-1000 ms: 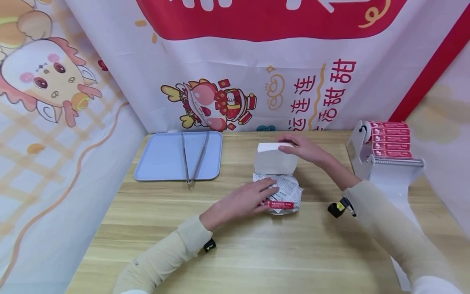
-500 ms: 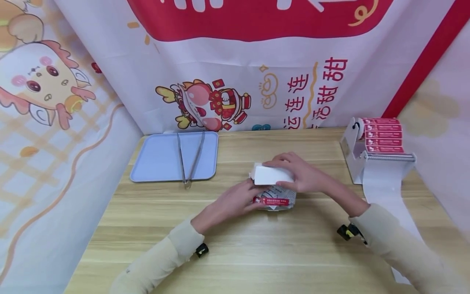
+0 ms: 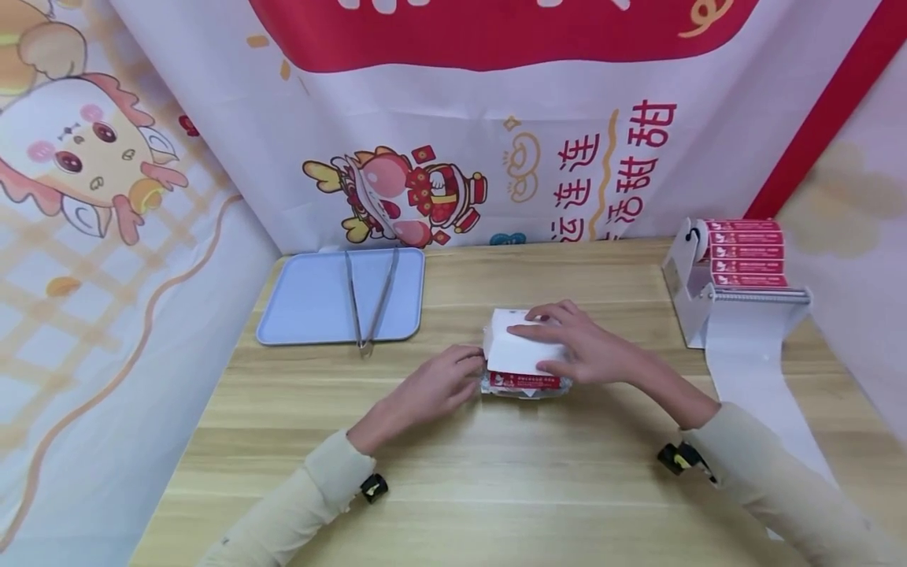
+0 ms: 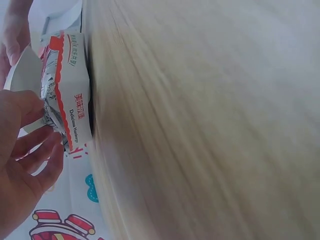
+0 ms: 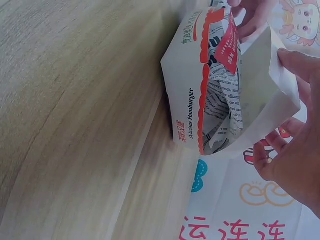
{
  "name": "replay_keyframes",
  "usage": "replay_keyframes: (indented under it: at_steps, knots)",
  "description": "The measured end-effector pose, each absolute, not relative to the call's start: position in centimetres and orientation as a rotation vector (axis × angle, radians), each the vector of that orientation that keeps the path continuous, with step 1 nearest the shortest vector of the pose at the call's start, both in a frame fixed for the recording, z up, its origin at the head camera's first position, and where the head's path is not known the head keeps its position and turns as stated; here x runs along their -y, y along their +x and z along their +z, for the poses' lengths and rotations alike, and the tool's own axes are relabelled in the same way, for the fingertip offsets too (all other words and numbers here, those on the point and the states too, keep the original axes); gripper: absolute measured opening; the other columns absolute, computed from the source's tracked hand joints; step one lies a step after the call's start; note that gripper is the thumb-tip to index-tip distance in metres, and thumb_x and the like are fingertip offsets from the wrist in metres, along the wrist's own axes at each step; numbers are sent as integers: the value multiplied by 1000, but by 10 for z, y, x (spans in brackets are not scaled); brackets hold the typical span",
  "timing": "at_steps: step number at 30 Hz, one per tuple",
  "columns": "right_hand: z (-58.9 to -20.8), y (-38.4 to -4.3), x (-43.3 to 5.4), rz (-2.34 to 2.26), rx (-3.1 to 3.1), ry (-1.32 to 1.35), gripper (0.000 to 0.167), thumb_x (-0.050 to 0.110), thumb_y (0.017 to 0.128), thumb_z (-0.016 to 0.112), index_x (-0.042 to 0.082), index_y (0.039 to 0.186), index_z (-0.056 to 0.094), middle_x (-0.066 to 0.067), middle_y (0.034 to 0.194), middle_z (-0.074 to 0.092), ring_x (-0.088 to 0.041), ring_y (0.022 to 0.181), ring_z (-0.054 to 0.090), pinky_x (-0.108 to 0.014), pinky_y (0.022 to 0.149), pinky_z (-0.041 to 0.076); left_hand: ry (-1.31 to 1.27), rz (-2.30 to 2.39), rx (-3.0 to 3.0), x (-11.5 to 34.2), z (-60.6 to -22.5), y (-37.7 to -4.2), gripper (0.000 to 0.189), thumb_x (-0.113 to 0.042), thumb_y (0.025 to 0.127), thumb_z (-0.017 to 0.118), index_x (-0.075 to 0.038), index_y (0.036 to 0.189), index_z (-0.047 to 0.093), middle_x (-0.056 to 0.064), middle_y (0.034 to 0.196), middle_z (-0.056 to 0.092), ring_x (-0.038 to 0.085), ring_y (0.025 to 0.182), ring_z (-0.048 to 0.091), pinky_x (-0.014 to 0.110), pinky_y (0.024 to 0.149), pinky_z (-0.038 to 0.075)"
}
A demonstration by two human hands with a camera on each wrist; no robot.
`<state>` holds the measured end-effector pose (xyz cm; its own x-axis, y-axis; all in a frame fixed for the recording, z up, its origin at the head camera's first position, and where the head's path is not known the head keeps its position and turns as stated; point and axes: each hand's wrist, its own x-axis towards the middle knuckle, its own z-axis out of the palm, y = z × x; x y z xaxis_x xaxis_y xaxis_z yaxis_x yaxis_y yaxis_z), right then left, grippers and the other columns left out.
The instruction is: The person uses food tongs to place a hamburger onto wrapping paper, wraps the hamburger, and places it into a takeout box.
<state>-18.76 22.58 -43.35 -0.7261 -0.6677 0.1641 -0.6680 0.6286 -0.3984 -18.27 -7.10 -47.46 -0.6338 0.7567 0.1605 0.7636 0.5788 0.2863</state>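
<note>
A white hamburger box (image 5: pixel 186 95) with a scalloped red rim stands on the table, its lid (image 3: pixel 516 346) tipped partly down over the base. Inside, newsprint-patterned wrapping paper (image 5: pixel 220 95) bulges up and bears a red label (image 3: pixel 526 381); whatever it wraps is hidden. My right hand (image 3: pixel 591 346) grips the lid from the right, fingers spread over its top and thumb at its near edge. At the box's left side is my left hand (image 3: pixel 439 383), its bent fingertips (image 4: pixel 56 142) touching the wrapping paper and its thumb by the lid's edge.
At the back left a pale blue tray (image 3: pixel 301 303) carries metal tongs (image 3: pixel 357 303), their joined end jutting over its near edge. A label dispenser (image 3: pixel 690 295) with a red label roll stands back right, trailing a white strip (image 3: pixel 751 354) toward the front. A printed banner (image 3: pixel 283 150) hangs behind.
The lid, upright a second ago, has been swung down toward me by my right hand. My left hand has moved off the wrapping's top to the box's left side.
</note>
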Motion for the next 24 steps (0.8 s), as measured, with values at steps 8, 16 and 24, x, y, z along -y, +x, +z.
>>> replay_keyframes:
  at_steps: [8, 16, 24]
  knots:
    - [-432, -184, -225, 686, 2855, 1159, 60, 33, 92, 68, 36, 148, 46, -11, 148, 47, -30, 131, 40, -59, 104, 41, -1250, -649, 2834, 70, -477, -181, 39, -23, 94, 69, -10, 129, 59, 6, 134, 60, 17, 123, 58, 31, 106, 49]
    - [-434, -188, -227, 710, 2863, 1153, 66, 38, 93, 67, 30, 153, 40, -12, 151, 45, -33, 137, 39, -61, 109, 38, -1110, -812, 2963, 62, -487, -178, 93, -30, 79, 84, -7, 149, 27, 13, 143, 45, 26, 124, 56, 37, 109, 47]
    - [-435, -189, -224, 746, 2868, 1150, 84, 36, 84, 78, 28, 155, 34, -15, 154, 40, -38, 141, 37, -64, 112, 35, -992, -1090, 3033, 46, -492, -181, 99, -25, 87, 77, -8, 155, 7, 17, 126, 63, 27, 110, 65, 37, 99, 54]
